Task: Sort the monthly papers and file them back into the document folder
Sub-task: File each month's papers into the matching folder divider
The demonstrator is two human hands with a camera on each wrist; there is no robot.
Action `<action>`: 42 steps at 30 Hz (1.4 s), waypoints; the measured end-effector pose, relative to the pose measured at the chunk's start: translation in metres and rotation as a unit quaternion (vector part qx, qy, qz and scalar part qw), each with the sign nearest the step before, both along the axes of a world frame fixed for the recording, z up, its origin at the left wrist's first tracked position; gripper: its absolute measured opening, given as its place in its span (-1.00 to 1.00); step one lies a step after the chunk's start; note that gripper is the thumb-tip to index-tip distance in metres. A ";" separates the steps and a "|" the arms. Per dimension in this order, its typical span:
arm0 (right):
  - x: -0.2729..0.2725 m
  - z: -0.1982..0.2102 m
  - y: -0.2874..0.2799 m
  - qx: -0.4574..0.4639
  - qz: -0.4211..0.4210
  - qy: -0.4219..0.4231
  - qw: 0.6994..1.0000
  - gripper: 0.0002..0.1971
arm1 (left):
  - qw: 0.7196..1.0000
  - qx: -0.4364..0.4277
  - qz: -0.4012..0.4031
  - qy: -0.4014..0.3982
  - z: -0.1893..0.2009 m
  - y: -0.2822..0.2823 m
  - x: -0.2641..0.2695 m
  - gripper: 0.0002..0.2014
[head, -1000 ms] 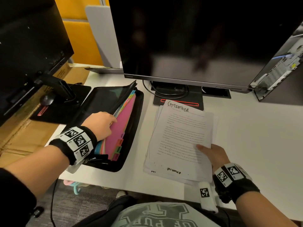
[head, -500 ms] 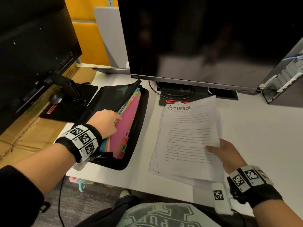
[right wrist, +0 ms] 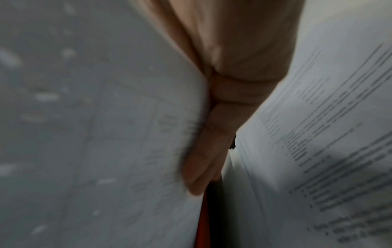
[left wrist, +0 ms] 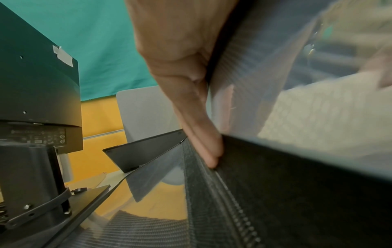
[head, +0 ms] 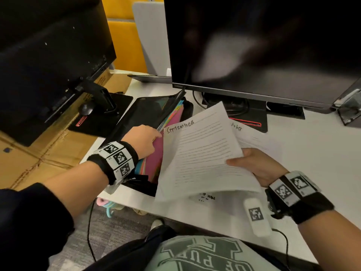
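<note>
Paper marked September [head: 197,153] is in our right hand [head: 259,165]. Our thumb sits on top of the sheet and our fingers [right wrist: 203,159] lie under it, so we are pinching its right edge. The sheet is up off the desk [head: 312,153] and tilted, with its far left corner already over the black document folder [head: 148,112].

The folder lies to the left of the sheet, open, with its long side running away from us. Our left hand [head: 144,139] is right there at the folder. Its straight fingers [left wrist: 203,134] are tucked between the black cover and the colored dividers [head: 172,122], holding a gap open.

So we think the sheet has to go left and slide down into that gap, long side along the folder's long side. Our left hand is nearer the folder, but our right hand carries the paper.

More papers [head: 252,137] lie flat on the desk under the right hand. The top one looks like October.
</note>
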State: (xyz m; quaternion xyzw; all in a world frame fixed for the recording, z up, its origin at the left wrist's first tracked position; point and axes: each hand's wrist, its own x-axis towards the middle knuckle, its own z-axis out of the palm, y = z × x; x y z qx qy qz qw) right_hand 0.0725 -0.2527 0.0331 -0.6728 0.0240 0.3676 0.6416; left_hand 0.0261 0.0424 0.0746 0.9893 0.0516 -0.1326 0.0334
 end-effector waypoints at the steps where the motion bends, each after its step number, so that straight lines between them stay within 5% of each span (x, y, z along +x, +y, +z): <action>1: 0.004 -0.002 0.007 -0.014 -0.021 -0.007 1.000 -0.67 | 1.000 -0.001 0.002 0.002 0.000 0.000 -0.001 -0.50; 8: 0.002 -0.017 0.049 -0.046 -0.118 -0.082 0.989 -0.73 | 1.000 -0.019 0.006 -0.002 0.003 0.000 -0.005 -0.58; 14: -0.020 -0.008 0.072 -0.131 -0.122 -0.219 0.959 -0.90 | 1.000 -0.020 0.006 0.005 0.004 0.004 -0.005 -0.56; 20: -0.019 0.006 0.067 -0.188 -0.104 -0.311 0.926 -0.87 | 0.999 0.013 -0.030 0.017 0.016 0.006 -0.003 -0.50; 34: -0.035 -0.031 0.143 -0.092 -0.036 -0.217 0.971 -0.59 | 1.000 -0.007 0.010 0.024 0.009 -0.007 -0.002 -0.42; 42: -0.009 -0.020 0.176 -0.235 0.127 -0.206 0.942 -0.79 | 0.999 0.026 -0.009 0.019 0.003 -0.017 -0.010 -0.57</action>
